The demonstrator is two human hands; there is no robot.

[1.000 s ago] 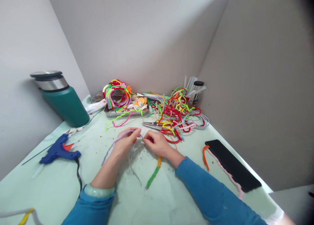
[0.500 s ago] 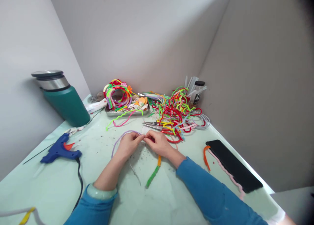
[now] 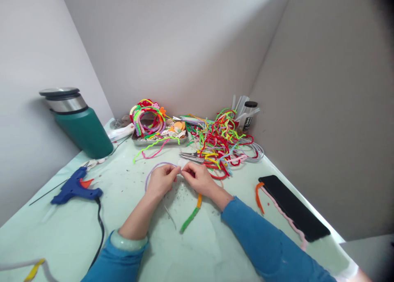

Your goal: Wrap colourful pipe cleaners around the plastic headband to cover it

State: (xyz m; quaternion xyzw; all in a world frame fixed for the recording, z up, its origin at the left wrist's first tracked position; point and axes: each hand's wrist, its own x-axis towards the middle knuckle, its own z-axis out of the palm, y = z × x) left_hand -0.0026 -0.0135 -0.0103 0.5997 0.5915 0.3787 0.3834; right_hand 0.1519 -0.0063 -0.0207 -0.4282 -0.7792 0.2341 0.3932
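My left hand (image 3: pixel 162 178) and my right hand (image 3: pixel 198 177) meet above the middle of the table, thumbs and forefingers pinched with the tips almost touching. From my left hand a thin purple pipe cleaner (image 3: pixel 148 178) curves away to the left. An orange and green fuzzy strip (image 3: pixel 191 219) emerges below my right hand and slants towards me. Between my wrists shows a thin grey strand (image 3: pixel 170 217). What lies right between the fingertips is too small to make out. Just beyond my hands are the scissors (image 3: pixel 192 157).
A blue glue gun (image 3: pixel 75 186) and a green bottle (image 3: pixel 83 128) stand left. Behind are a metal tray (image 3: pixel 160 141) of trinkets with fuzzy hoops (image 3: pixel 147 120) and a tangled pipe-cleaner heap (image 3: pixel 218 136). A black flat object (image 3: pixel 294 208) lies right.
The purple curve at my left hand has drawn in to the right. The green end of the strip has swung slightly left. Both hands keep their pinch in nearly the same place.
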